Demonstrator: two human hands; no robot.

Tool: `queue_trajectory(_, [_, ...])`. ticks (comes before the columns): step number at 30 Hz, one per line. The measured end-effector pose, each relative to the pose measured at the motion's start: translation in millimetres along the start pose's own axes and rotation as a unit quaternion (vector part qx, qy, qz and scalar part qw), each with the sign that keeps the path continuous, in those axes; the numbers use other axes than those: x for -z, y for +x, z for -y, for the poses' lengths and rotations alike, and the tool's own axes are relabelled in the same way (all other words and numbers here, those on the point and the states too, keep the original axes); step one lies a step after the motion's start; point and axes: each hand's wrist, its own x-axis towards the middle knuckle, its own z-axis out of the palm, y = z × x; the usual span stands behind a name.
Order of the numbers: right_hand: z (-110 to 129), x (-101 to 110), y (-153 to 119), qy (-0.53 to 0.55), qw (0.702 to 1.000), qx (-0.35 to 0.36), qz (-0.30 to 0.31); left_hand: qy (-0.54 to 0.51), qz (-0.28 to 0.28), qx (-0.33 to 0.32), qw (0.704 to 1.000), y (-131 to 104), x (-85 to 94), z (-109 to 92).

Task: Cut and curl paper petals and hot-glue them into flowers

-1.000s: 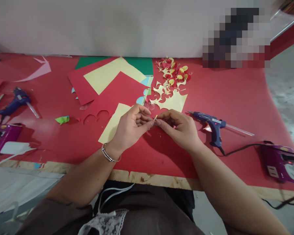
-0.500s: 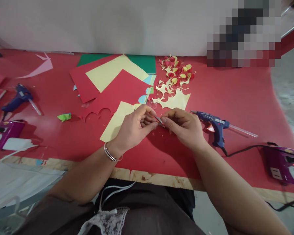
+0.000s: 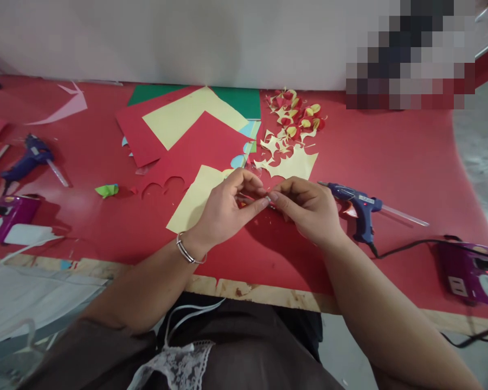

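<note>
Small pale piece (image 3: 268, 199), mostly hidden by fingers, held up over the middle of the worktop (image 3: 398, 146), somewhat toward its near edge. We see the left hand (image 3: 230, 208) pinching it between thumb and fingertips; the right hand (image 3: 312, 208) meets it there in a matching narrow pinch, thumb tips almost touching. What the piece is exactly, we cannot tell. Bracelet (image 3: 185, 249) on the left wrist.

Beside the left hand, partly under it: a yellow sheet (image 3: 191, 197). Behind that, reaching toward the far edge, we note a red sheet (image 3: 207, 143) with rounded bites cut from its near side, overlapping a larger yellow sheet (image 3: 191, 116); a green sheet (image 3: 236, 102) lies at the far edge.

Beyond the right hand, a scalloped yellow scrap (image 3: 296, 162), then red-and-yellow paper pieces (image 3: 291, 131) heaped near the far edge. Just beside the right hand, a blue glue gun (image 3: 355, 199), red light showing. Purple box (image 3: 459, 260) at the near right corner.

Toward the left edge we count a green scrap (image 3: 107, 190) and a second glue gun (image 3: 34, 153).
</note>
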Motion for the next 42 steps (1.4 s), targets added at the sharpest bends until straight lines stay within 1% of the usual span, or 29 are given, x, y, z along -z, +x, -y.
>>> queue_trajectory(3, [2.1,-1.6,-0.4,-0.005,1.0,0.001,0.001,-0.022,-0.002,0.007,1.0,1.7,-2.5,3.8])
queue_trajectory(9, [-4.5,3.9,0.5,-0.019,0.999,-0.014,-0.023,-0.057,-0.017,0.019,0.998,7.0,2.4,9.7])
queue_trajectory(14, [-8.7,22.4,-7.1,-0.087,0.994,-0.023,-0.062,-0.073,-0.039,0.013,0.996,6.9,5.7,11.2])
queue_trajectory(16, [-10.9,32.2,-15.6,-0.129,0.989,-0.028,-0.068,-0.082,-0.035,0.022,0.996,5.4,6.2,8.7])
queue_trajectory(19, [-17.0,45.9,-30.8,-0.211,0.974,-0.011,-0.087,-0.098,-0.041,0.037,0.994,3.7,7.2,4.0])
queue_trajectory(23, [-24.5,54.9,-45.5,-0.262,0.961,0.002,-0.085,-0.123,-0.1,0.038,0.987,4.7,10.6,3.2])
queue_trajectory(26, [-24.1,51.0,-47.9,-0.303,0.951,0.014,-0.061,-0.131,-0.15,0.03,0.979,7.6,14.6,7.4])
queue_trajectory(29, [-18.9,37.5,-43.9,-0.327,0.944,0.031,-0.023,-0.124,-0.184,0.014,0.975,11.1,18.5,12.4])
queue_trajectory(33, [-11.5,12.5,-34.6,-0.343,0.937,0.057,0.039,-0.139,-0.211,0.008,0.967,14.9,23.2,16.9])
queue_trajectory(35, [-10.1,4.4,-31.7,-0.36,0.928,0.081,0.06,-0.141,-0.218,0.019,0.966,15.9,25.2,17.7])
queue_trajectory(36, [-10.2,3.0,-31.5,-0.368,0.924,0.088,0.06,-0.141,-0.219,0.025,0.965,16.1,25.9,17.6])
queue_trajectory(37, [-10.7,3.6,-32.2,-0.377,0.921,0.091,0.048,-0.143,-0.218,0.032,0.965,16.0,26.2,17.2])
queue_trajectory(39, [-13.1,10.1,-36.4,-0.401,0.913,0.082,-0.003,-0.159,-0.207,0.045,0.964,14.8,25.5,15.1])
queue_trajectory(40, [-14.6,15.1,-39.7,-0.419,0.905,0.069,-0.037,-0.171,-0.197,0.052,0.964,13.7,24.5,13.4])
queue_trajectory(42, [-17.8,26.1,-47.6,-0.469,0.878,0.025,-0.095,-0.199,-0.175,0.076,0.961,10.9,21.5,9.1])
